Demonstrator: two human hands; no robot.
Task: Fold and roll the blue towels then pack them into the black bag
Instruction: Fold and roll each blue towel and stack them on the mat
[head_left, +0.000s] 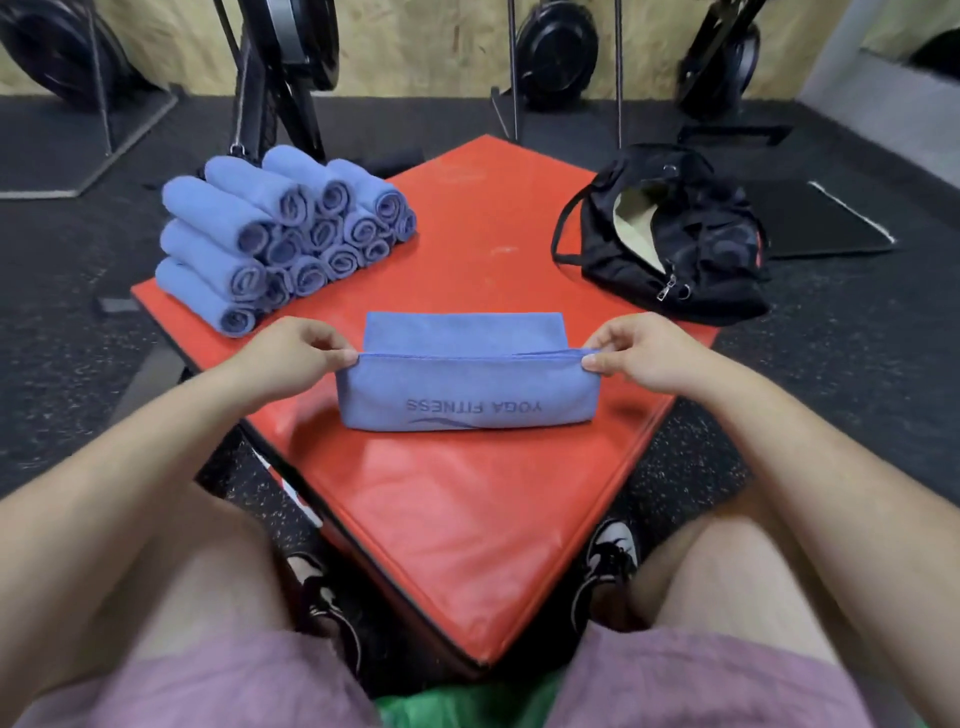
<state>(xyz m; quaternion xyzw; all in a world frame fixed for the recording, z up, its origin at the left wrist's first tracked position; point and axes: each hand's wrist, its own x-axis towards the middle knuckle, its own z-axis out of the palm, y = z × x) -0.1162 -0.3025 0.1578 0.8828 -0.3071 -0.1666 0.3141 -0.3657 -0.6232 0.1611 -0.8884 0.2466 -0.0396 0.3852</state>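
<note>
Blue towel (462, 400): I am pinching its doubled edge at both ends, left hand (291, 356) and right hand (641, 358), so the layers are lining up for folding.

The towel (462, 400) in front of me is a soft periwinkle blue, with darker blue lettering and a wavy line printed on it. The rolled towels (244, 228) are the same blue, their ends showing darker spirals. The pad (467, 519) under them is bright red with a black edge. The bag (691, 249) is black, its lining (631, 213) pale cream, its zip pulls (667, 288) silver. The floor (62, 322) is dark grey flecked with white. My shorts (208, 691) are dusty mauve, my shoes (610, 561) black and white, and the wall (431, 47) is pale yellow chipboard.
</note>
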